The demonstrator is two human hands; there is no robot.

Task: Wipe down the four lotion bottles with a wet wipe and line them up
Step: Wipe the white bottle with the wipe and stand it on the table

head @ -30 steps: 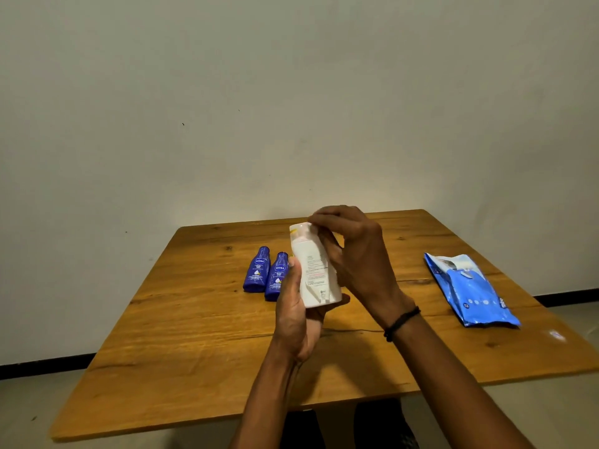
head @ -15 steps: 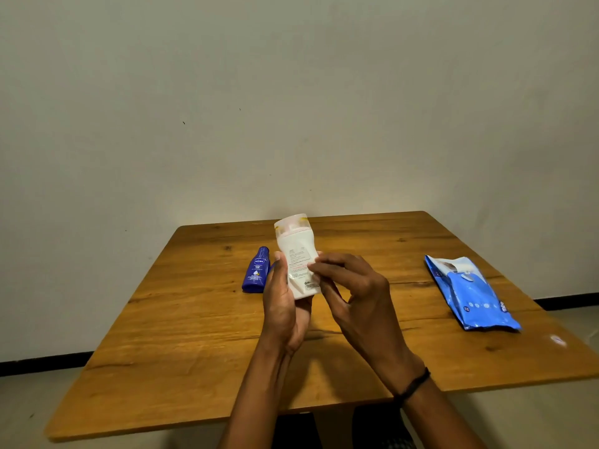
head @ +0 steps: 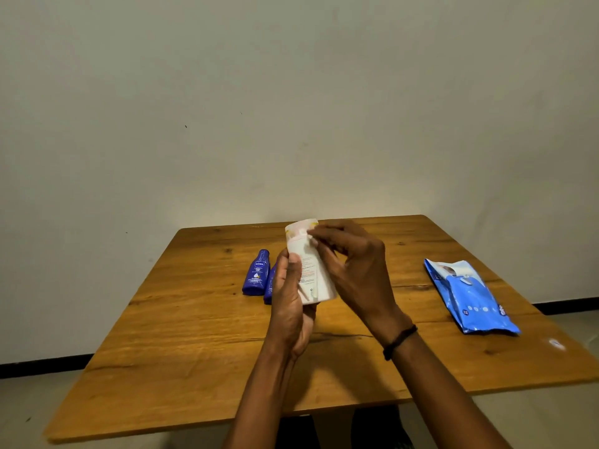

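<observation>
Wiping step, judged mid-way: left hand (head: 291, 306) grips white bottle (head: 312, 267) upright above bench (head: 194, 351), right hand (head: 353, 270) w/ fingers pinched at its top; wipe not visible; next: stand it beside blue bottles (head: 257, 273).

Plain off-white wall (head: 291, 102) (few dark specks), black skirting (head: 42, 367), pale floor (head: 551, 416), wooden table (head: 181, 361).

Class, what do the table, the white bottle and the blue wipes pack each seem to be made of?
Table: wood or wood veneer, satin; grain and knots show.
White bottle: probably matte opaque plastic with printed text.
Blue wipes pack: thin glossy plastic film; it is creased and catches light.
</observation>
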